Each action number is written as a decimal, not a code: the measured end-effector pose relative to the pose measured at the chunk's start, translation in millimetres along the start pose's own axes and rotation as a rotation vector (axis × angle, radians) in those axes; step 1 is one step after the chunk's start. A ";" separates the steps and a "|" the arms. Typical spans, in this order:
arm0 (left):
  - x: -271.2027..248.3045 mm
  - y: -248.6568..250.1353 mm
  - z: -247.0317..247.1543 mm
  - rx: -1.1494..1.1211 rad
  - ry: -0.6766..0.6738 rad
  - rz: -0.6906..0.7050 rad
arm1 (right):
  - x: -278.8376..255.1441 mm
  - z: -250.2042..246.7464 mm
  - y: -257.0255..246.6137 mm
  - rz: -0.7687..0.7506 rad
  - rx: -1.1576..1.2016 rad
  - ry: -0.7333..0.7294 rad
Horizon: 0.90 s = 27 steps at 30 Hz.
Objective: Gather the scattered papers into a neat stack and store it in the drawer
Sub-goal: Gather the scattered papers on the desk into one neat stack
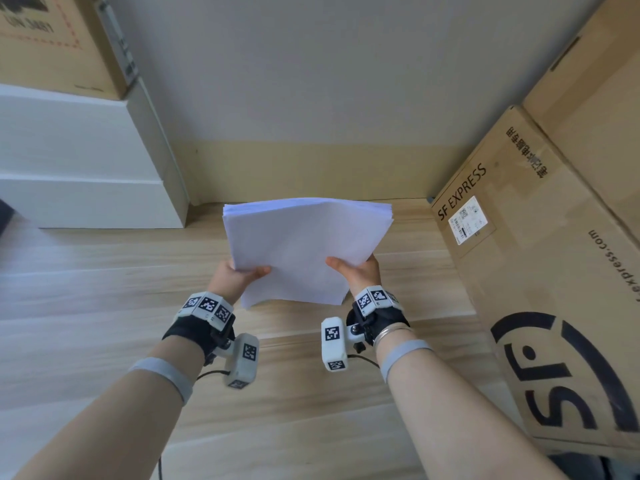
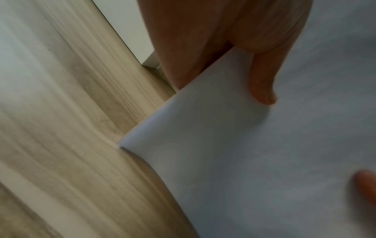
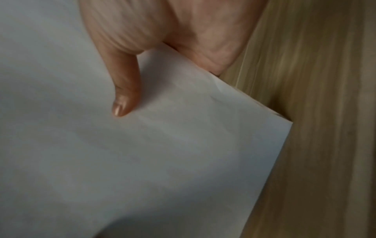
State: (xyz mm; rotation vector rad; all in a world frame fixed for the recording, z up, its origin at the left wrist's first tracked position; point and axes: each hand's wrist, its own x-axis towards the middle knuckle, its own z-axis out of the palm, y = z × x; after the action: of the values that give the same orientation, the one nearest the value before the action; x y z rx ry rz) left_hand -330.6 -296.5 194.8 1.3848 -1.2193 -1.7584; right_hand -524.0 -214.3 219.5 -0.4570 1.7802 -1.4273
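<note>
Right now we hold the stack of papers (image 1: pixel 304 247) up over the wood floor (image 1: pixel 104 289). Our left hand (image 1: pixel 235 276) pinches its near left side, thumb on top, and our right hand (image 1: pixel 358 271) pinches its near right side the same way. The stack's long side runs away from us, toward the wall (image 1: pixel 311 81). A big brown box (image 1: pixel 540 271) sits shut on the right. White cabinet (image 1: pixel 86 161) stands far left.
</note>
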 end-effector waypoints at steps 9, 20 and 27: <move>4.1 22.0 7.9 0.155 0.150 0.105 | 4.2 3.4 -86.2 -0.447 -0.153 0.094; 3.1 70.3 6.8 0.478 0.143 0.369 | -7.6 30.7 -159.0 -0.531 -1.247 -0.308; 11.8 57.0 -23.3 0.638 0.220 0.362 | -6.5 20.8 -135.9 -0.481 -0.987 -0.120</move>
State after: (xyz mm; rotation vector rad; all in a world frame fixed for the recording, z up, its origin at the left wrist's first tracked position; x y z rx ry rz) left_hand -316.9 -337.0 240.6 1.5134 -1.8555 -0.9736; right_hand -530.4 -264.1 347.7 -1.5156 2.2756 -0.6561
